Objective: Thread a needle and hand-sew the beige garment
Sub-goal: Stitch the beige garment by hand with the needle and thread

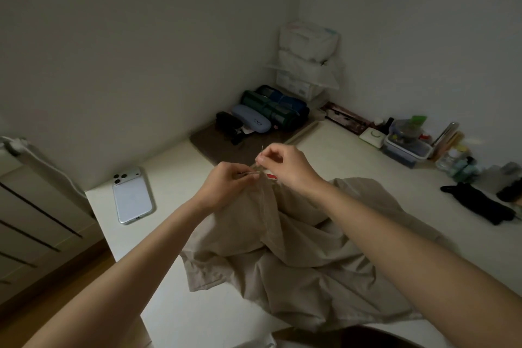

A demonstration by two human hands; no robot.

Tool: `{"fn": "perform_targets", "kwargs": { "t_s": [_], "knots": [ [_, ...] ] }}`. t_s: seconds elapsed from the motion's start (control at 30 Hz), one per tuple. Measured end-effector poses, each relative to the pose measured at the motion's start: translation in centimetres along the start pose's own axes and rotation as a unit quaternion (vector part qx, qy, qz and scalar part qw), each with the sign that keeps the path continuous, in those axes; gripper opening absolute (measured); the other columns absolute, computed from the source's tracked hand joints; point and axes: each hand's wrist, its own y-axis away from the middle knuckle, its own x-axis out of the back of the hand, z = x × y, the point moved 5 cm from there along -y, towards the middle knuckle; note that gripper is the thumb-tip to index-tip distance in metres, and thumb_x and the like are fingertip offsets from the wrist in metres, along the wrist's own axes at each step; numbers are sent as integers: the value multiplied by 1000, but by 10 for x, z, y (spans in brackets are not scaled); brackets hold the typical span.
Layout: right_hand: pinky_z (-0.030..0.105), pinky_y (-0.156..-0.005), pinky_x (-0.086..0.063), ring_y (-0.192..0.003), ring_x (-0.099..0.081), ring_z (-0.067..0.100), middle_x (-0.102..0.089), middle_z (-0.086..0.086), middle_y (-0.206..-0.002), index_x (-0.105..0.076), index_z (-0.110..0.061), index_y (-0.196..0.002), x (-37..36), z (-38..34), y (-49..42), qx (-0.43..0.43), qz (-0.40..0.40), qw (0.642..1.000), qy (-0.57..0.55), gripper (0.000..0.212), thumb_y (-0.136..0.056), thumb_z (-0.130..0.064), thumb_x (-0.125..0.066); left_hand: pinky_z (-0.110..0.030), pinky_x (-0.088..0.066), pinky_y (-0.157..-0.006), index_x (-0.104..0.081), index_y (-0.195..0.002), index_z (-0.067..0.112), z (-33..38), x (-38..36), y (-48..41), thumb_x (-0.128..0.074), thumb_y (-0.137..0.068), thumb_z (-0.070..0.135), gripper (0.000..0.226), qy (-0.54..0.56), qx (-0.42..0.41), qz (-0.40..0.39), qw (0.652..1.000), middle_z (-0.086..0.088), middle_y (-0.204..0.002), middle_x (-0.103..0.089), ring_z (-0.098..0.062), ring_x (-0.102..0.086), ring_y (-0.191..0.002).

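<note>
A domestic room is indicated: plain white walls (141,37) are seen meeting in a corner at 1 o'clock above a cream tabletop (175,305). Personal items are recorded on it: a phone (132,196) at 9 o'clock, a blue glasses case (251,121) and stacked tissue packs (309,48) toward 12 to 1 o'clock, and a lidded plastic box (406,150) at 2 o'clock. A drawer unit (34,220) and wood flooring (56,291) are noted at 8 o'clock.

Garment (296,257): beige, thin, crumpled, heaped on table (175,178), near right. Far edge lifted, bunched, pinched in my left hand (226,181). Needle (262,150): thin, near upright, pinched in my right hand (282,167), just above lifted edge.
</note>
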Motion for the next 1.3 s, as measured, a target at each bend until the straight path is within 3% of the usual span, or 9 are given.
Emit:
{"fn": "perform_targets", "kwargs": {
  "t_s": [0.17,0.27,0.37,0.47,0.67,0.8,0.9,1.07,1.3],
  "knots": [
    [29,-90,-48,-92,-62,14,-68,1,-92,-59,-8,-92,12,-8,-16,-11,40,998,-42,11,-97,-16,-53,-28,-50,-82,-68,-104,26,-5,-1,3,-63,-90,31,16,-108,-6,-89,990,6,-103,-65,-9,-60,-92],
    [30,-90,-51,-92,-64,17,-67,0,-90,-58,-7,-97,13,-10,-23,-29,33,996,-78,11,-98,-14,-49,-21,-40,-97,-56,-126,31,-3,-4,5,-59,-85,44,43,24,54,-149,987,11,-128,-54,-5,-51,-115],
    [27,-85,-52,-87,-63,16,-64,1,-86,-56,-4,-102,12,-8,-27,-44,23,994,-102,14,-99,-13,-46,-26,-35,-104,-56,-127,21,5,-3,3,-56,-87,47,48,147,57,-149,976,12,-120,-63,-6,-56,-113],
    [27,-80,-53,-78,-61,14,-61,2,-80,-52,-7,-93,10,-3,-32,-63,13,991,-117,10,-100,-11,-44,-32,-47,-90,-62,-110,4,12,4,2,-56,-89,37,40,260,30,-114,958,-2,-86,-67,-18,-63,-89],
    [40,-90,-53,-70,-57,13,-58,4,-75,-49,-8,-91,1,29,-42,-126,20,989,-72,12,-100,-11,-42,-26,-49,-64,-67,-74,12,18,35,-1,-53,-81,22,18,445,-7,10,895,0,-60,-41,-12,-45,-56],
    [18,-59,-52,-68,-55,8,-56,2,-78,-48,-9,-100,-11,40,-39,-162,25,985,-43,12,-101,-15,-38,-19,-35,-48,-61,-58,19,16,53,2,-49,-80,22,25,500,-20,72,863,3,-56,-29,-10,-30,-49],
    [27,-79,-54,-77,-59,10,-57,3,-84,-46,-10,-98,-20,32,-41,-130,38,981,-136,11,-102,-13,-36,-20,-15,-42,-57,-65,16,6,61,-1,-49,-80,22,18,447,-7,108,888,7,-51,-25,-7,-20,-44],
    [31,-85,-52,-92,-65,21,-64,8,-100,-45,-11,-94,-41,-17,-45,-75,-44,964,-253,15,-102,-12,-33,-17,-13,-40,-57,-70,14,-6,61,-6,-48,-94,12,25,368,21,96,925,8,-48,-25,-5,-17,-43],
    [18,-42,-25,-46,-31,5,-41,-2,-62,-48,-12,-92,-54,-36,-49,-87,-140,972,-166,19,-102,-22,-36,-19,-13,-42,-62,-66,20,-3,69,-5,-59,-85,24,21,314,6,67,947,4,-51,-25,-9,-17,-46]
  ]
}}
